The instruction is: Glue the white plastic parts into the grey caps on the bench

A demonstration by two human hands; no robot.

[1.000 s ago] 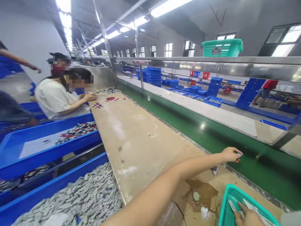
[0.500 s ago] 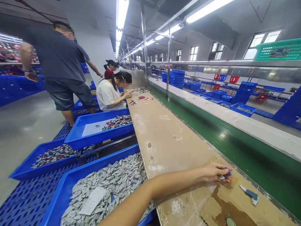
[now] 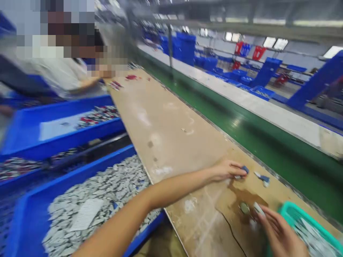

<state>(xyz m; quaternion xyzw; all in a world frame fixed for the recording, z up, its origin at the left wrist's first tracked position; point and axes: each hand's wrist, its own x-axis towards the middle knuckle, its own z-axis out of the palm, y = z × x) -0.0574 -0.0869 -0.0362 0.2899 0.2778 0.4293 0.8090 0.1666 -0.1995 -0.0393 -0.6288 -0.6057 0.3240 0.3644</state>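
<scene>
My left hand (image 3: 227,170) is over the tan worktable (image 3: 160,114), its fingers closed on a small blue and white piece (image 3: 244,170). Just right of it, another blue and white piece (image 3: 262,178) lies on the table. My right hand (image 3: 278,225) is at the lower right, pinching a small whitish piece (image 3: 259,209) between thumb and finger. Between the hands, a small round object (image 3: 244,207) sits on a brown wet-looking stain. A green basket (image 3: 285,210) with pale pieces stands beside my right hand, partly behind it.
A blue tray (image 3: 29,203) heaped with grey-white pieces and a paper slip is at the left; another blue tray (image 3: 24,116) lies beyond. A seated person (image 3: 61,71) works at the table's far left. A green conveyor belt (image 3: 230,123) runs along the right.
The view has turned down and to the right. My right hand with a whitish piece and the green basket beside it have come into view. My left hand still holds its piece.
</scene>
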